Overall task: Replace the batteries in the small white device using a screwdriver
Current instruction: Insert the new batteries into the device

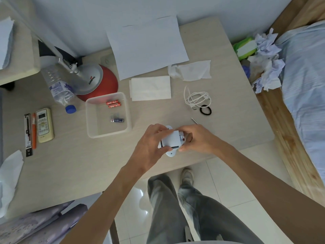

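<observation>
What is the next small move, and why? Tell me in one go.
Probably ease the white cover clear of the small white device. Both the left hand and right hand grip it, a dark gap shows at the cover's near edge, and two red batteries lie in the tray, seemingly not yet fitted.

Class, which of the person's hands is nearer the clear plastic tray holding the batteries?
Left. The left hand grips the small white device just right of the clear plastic tray; the right hand grips the device's far side.
</observation>
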Tool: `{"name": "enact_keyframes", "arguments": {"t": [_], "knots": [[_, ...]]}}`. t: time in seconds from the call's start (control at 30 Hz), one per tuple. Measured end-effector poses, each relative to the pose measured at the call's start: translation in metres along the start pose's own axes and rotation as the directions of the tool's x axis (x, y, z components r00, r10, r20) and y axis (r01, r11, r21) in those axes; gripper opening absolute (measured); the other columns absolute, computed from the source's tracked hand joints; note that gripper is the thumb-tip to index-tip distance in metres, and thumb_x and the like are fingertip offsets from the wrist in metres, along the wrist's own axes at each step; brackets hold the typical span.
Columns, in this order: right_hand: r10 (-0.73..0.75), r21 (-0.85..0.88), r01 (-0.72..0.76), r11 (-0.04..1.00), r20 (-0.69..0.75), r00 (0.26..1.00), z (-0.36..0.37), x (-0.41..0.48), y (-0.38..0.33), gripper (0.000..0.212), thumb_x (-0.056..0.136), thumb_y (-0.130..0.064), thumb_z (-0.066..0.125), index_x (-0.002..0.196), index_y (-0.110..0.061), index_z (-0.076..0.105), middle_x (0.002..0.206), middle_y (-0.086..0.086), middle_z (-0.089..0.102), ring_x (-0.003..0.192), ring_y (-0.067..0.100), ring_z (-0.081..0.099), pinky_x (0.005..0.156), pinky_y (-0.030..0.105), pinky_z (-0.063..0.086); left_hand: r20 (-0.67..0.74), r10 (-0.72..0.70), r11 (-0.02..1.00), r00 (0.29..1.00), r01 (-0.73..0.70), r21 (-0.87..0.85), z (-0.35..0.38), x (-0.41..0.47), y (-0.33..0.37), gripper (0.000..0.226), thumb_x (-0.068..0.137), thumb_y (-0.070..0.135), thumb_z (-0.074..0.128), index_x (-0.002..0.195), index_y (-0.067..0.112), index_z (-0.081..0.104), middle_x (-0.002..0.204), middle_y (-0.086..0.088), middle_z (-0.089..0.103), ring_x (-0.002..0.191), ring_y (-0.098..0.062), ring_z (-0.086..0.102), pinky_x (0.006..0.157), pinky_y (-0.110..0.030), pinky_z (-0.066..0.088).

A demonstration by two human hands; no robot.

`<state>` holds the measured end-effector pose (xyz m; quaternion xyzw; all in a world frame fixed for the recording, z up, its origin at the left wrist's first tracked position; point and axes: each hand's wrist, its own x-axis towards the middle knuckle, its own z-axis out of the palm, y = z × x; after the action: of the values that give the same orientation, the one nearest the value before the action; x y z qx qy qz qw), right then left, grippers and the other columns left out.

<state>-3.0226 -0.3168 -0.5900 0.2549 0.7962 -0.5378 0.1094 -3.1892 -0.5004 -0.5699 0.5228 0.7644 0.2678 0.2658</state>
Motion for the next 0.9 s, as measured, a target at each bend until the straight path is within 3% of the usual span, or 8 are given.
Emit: {"name": "enact_keyframes", "arguments": {"t": [0.13, 0.4, 0.6, 0.9], "knots": [[-0.003, -0.005, 0.003, 1.000, -0.005, 1.000, -0.001, -0.002, -0.002, 0.054, 0.073, -0.016, 0.096, 0.124, -0.024, 0.077, 0.096, -0.017, 0.078, 0.077, -0.004, 0.070, 0.073, 0.021, 0.053, -0.019, 0.015, 0.999, 1.000, -0.016, -0.043, 0.000, -0.003, -0.009, 0.060, 0.080, 0.014, 0.093, 0.136, 0.017, 0.072, 0.134, 0.001, 0.062, 0.121, -0.021, 0.056, 0.095, -0.042, 0.057], [-0.005, -0.015, 0.005, 1.000, -0.003, 1.000, -0.001, -0.001, -0.001, 0.054, 0.072, -0.015, 0.096, 0.122, -0.024, 0.078, 0.092, -0.020, 0.077, 0.078, 0.000, 0.071, 0.074, 0.023, 0.055, -0.050, 0.032, 0.990, 0.998, -0.038, -0.133, 0.002, -0.005, -0.011, 0.057, 0.077, 0.023, 0.091, 0.132, 0.016, 0.075, 0.131, 0.000, 0.066, 0.119, -0.022, 0.059, 0.097, -0.030, 0.050], [-0.012, -0.019, 0.012, 1.000, -0.006, 1.000, -0.002, -0.001, -0.004, 0.050, 0.074, -0.019, 0.096, 0.120, -0.025, 0.078, 0.094, -0.021, 0.077, 0.077, 0.003, 0.071, 0.077, 0.036, 0.059, -0.093, 0.026, 0.989, 0.995, -0.039, -0.145, 0.006, -0.006, -0.019, 0.058, 0.075, 0.013, 0.097, 0.129, 0.016, 0.075, 0.131, 0.001, 0.066, 0.119, -0.024, 0.060, 0.096, -0.037, 0.055], [-0.007, -0.017, 0.007, 1.000, 0.002, 1.000, -0.003, 0.000, -0.008, 0.051, 0.076, -0.015, 0.096, 0.123, -0.022, 0.078, 0.094, -0.015, 0.079, 0.073, -0.004, 0.069, 0.076, 0.029, 0.057, -0.091, -0.060, 0.958, 0.994, 0.032, -0.285, 0.006, -0.005, -0.028, 0.061, 0.074, 0.016, 0.100, 0.129, 0.021, 0.074, 0.129, 0.003, 0.064, 0.118, -0.019, 0.065, 0.095, -0.041, 0.061]]}}
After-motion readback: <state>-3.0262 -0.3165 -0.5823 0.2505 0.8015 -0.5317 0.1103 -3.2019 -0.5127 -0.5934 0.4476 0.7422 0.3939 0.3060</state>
